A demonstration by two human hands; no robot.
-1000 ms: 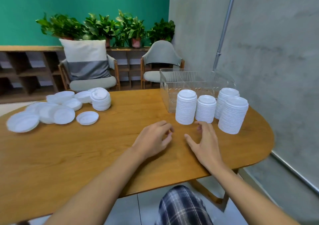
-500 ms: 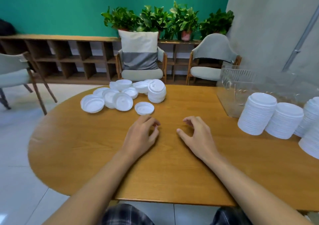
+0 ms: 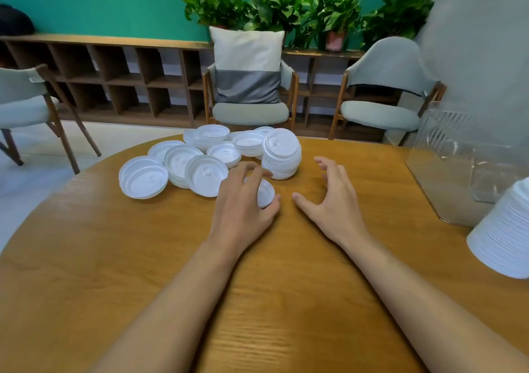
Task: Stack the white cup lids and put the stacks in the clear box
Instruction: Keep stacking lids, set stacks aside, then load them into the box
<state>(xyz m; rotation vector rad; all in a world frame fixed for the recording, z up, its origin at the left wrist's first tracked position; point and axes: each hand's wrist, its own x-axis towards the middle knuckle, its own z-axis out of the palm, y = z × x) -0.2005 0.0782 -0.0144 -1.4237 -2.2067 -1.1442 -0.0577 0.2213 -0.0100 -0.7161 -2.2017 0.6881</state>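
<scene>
Left grip (image 3: 243, 200) curls round one lid (image 3: 266, 193) at frame centre; right grip (image 3: 332, 198) hangs wide beside it. Best to lift it level and seat it squarely on the short stack (image 3: 282, 155) just above; box (image 3: 446, 155) sits at right edge.

A round wooden table (image 3: 143, 258) is carrying everything. Loose white lids (image 3: 143, 176) are lying scattered just beyond the left hand (image 3: 243, 203), with a single lid (image 3: 264, 193) sitting under its curled fingers. A short stack (image 3: 282, 155) is standing ahead, between the hands. Well right of the right hand (image 3: 333, 200), the clear box (image 3: 458, 172) and a tall stack (image 3: 503, 243) are resting.
</scene>
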